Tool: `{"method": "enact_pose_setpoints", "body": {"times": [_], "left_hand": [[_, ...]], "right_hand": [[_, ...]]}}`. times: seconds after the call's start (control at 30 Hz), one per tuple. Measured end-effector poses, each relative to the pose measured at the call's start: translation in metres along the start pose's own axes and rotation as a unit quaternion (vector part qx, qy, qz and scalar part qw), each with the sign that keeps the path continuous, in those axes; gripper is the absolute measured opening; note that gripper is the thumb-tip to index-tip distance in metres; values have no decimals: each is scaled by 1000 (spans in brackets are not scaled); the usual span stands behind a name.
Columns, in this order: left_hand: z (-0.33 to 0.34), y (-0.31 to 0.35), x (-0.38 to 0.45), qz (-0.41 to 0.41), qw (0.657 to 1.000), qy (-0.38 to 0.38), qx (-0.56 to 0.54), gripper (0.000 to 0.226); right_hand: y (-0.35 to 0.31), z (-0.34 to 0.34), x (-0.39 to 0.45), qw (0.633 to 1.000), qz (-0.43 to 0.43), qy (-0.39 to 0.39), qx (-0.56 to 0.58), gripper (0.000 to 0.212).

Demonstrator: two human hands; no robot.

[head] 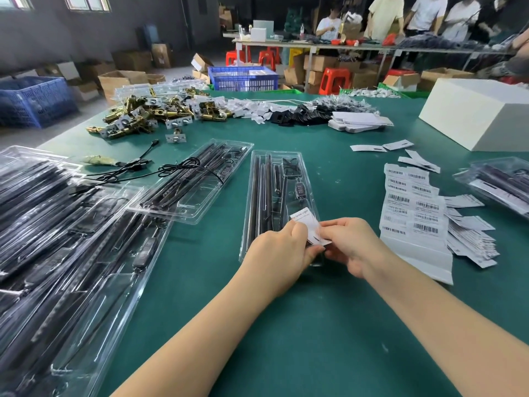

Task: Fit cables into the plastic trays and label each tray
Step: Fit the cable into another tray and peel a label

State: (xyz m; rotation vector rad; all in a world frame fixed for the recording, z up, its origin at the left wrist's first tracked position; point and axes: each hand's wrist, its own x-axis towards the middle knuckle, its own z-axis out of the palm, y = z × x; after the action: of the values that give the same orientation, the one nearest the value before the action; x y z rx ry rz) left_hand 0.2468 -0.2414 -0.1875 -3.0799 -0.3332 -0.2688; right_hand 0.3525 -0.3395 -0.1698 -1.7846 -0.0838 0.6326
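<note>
My left hand [282,247] and right hand [347,245] pinch a white label [307,224] between curled fingers. It lies over the near end of the clear tray [257,179].

- My two forearms come in from the bottom edge, both bare right down to the wrist, no sleeves.
- My left hand [282,247] and right hand [353,247] wear no gloves, rings or watch.

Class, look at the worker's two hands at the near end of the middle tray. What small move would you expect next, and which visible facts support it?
Probably pressing the white label down onto the clear tray. Both the left hand and right hand pinch it over the tray's near end, and its cable already lies inside.
</note>
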Motion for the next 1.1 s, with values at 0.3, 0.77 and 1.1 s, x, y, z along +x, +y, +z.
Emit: {"method": "enact_pose_setpoints", "body": {"times": [0.3, 0.77, 1.1], "left_hand": [[-2, 0, -1, -4, 1000, 4, -26, 47], [0, 2, 1, -9, 1000, -9, -5, 47], [1, 1, 1, -6, 1000, -7, 7, 49]], "right_hand": [[-8, -2, -3, 997, 12, -55, 49, 21], [-3, 10, -13, 952, 62, -82, 289, 21], [4, 20, -25, 888, 90, -161, 421, 30]]}}
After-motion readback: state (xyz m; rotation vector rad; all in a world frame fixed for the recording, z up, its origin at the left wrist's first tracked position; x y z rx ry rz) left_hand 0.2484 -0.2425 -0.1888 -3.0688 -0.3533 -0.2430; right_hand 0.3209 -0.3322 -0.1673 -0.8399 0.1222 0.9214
